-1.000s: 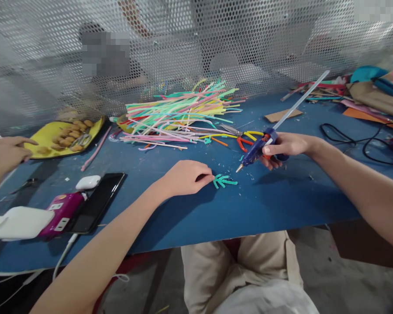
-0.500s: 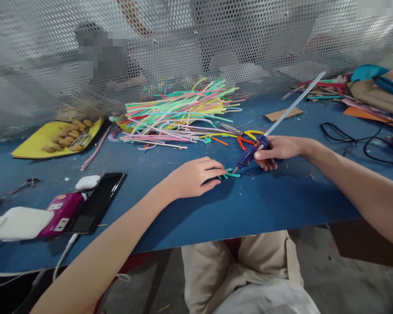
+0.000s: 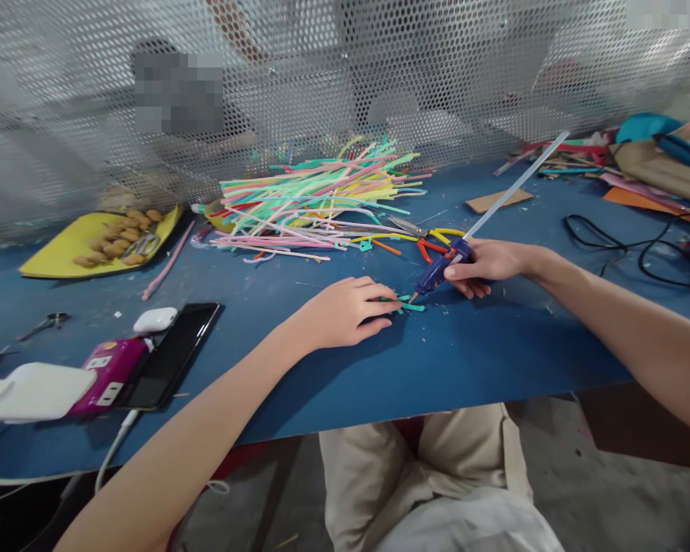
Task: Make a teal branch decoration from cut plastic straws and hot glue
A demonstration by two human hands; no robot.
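Near the middle of the blue table, my left hand (image 3: 353, 310) has its fingertips on a small teal pipe-cleaner piece (image 3: 415, 307), pressing it to the surface. The fingers cover part of that piece. My right hand (image 3: 486, 268) is wrapped round a dark blue glue gun (image 3: 437, 272), whose nozzle points down and left and meets the teal piece. A long translucent glue stick (image 3: 517, 184) juts up from the back of the gun. Just behind the gun lie pliers (image 3: 431, 239) with red and yellow handles.
A heap of pastel pipe cleaners (image 3: 322, 195) lies at the back. Yellow sheet with brown pieces (image 3: 57, 249), phone (image 3: 175, 356) and purple power strip (image 3: 106, 376) are left. Cardboard (image 3: 497, 201), black cable (image 3: 626, 249) and craft scraps lie right. Perforated metal screen (image 3: 299, 92) stands behind.
My left hand and the teal piece have shifted very slightly right. The glue stick's tip sits a little lower and further left. Both holds are unchanged.
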